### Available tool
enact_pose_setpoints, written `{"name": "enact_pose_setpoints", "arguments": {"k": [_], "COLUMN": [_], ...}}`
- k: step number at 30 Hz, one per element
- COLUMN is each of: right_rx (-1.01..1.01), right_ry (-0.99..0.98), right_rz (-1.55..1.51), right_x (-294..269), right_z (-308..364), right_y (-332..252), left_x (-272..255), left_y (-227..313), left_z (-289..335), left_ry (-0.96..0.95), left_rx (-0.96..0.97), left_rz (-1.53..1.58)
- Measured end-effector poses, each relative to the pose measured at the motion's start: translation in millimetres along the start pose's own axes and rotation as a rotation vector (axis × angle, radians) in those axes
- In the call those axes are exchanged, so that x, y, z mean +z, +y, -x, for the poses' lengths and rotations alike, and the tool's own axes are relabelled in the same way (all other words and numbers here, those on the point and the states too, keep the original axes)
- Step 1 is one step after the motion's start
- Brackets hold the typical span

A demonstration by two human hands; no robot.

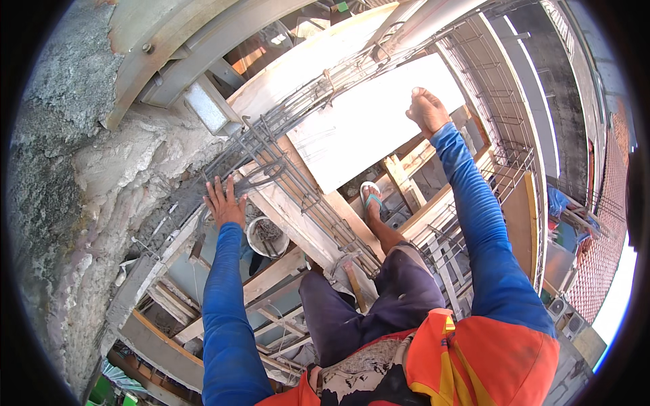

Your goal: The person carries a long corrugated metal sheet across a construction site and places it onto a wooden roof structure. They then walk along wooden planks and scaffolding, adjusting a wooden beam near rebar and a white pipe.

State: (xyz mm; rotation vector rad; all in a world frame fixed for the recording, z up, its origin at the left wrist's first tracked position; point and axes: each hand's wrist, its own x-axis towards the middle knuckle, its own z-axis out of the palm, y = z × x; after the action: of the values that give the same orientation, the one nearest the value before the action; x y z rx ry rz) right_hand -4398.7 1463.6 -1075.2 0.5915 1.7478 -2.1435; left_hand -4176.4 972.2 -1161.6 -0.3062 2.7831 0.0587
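Note:
My left hand point(226, 204), with its fingers spread, rests at the ends of a steel rebar cage point(274, 143) beside the rough concrete wall point(122, 169). Whether it bears on the bars or on the concrete behind them, I cannot tell. Out ahead on the right, my right hand point(428, 114) is closed in a fist above a bright white board point(365, 128); nothing shows sticking out of it. Just below my left hand, a whitish bucket point(251, 238) holds what looks like a tangle of dark wire. My sandalled foot point(371, 195) stands among timbers near the board's lower edge.
Timber planks point(288, 220) and rebar run diagonally under me, with gaps between them showing lower levels. More rebar cages point(491, 88) line the right side. A steel beam point(203, 51) crosses at the upper left. A tiled roof point(596, 271) lies far right, below.

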Motion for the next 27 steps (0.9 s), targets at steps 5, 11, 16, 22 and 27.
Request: {"name": "enact_pose_setpoints", "arguments": {"k": [5,11,16,22,27], "right_rx": [-0.327,-0.640,-0.691,-0.639,-0.387], "right_ry": [0.251,0.484,0.474,0.133,-0.116], "right_rz": [0.124,0.820,1.051,1.079,1.110], "right_x": [-133,-139,-109,-62,-62], "right_z": [96,209,227,250,302], "right_y": [-145,-205,-177,-117,-75], "left_x": [-14,-49,-82,-176,-255], "left_y": [9,10,42,279,432], "left_z": [-3,3,26,88,46], "left_ry": [-0.086,-0.231,0.090,-0.524,-0.545], "left_rx": [-0.023,0.026,-0.162,-0.084,-0.370], "left_rz": [0.012,0.073,0.133,1.669,2.074]}}
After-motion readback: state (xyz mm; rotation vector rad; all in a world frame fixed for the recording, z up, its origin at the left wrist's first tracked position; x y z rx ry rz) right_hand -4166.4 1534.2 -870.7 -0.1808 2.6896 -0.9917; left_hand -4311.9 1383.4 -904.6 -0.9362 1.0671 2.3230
